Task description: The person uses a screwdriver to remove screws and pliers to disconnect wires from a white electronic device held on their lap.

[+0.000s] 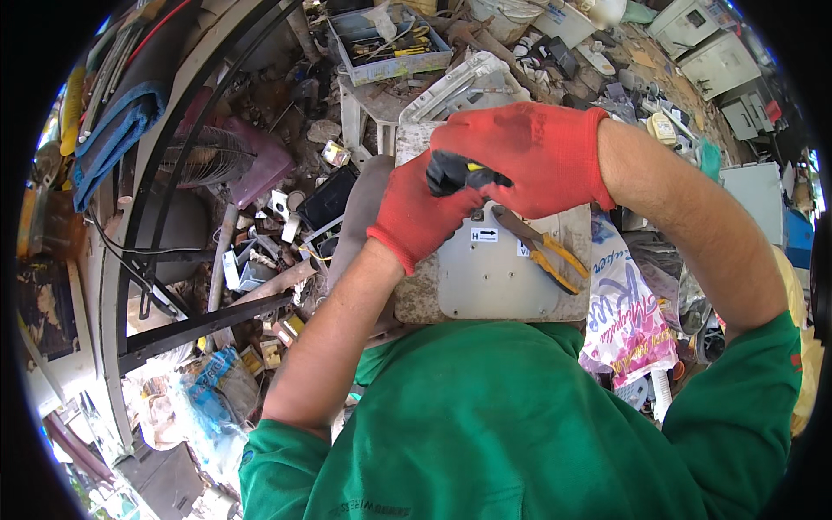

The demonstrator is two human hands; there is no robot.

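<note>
Black-and-yellow object point(459, 173), its kind unclear under the fingers, is held above the far part of the metal plate point(485, 286). The left hand point(429, 208) is clenched around it; the right hand point(529, 156) is bent over its right end, fingertips hidden, so I cannot tell whether that one grips too. What shows of the object runs roughly sideways across the plate; which end is its tip stays hidden.

Progress is hard to judge: the plate lies flat on the bench point(416, 299), its near part looking whole, with small dots that may be screws or holes and a label point(484, 235) whose arrow points right. Any work at its covered far part cannot be seen. Pliers point(559, 251) slant across the plate's right side, handles toward its near right corner.
</note>
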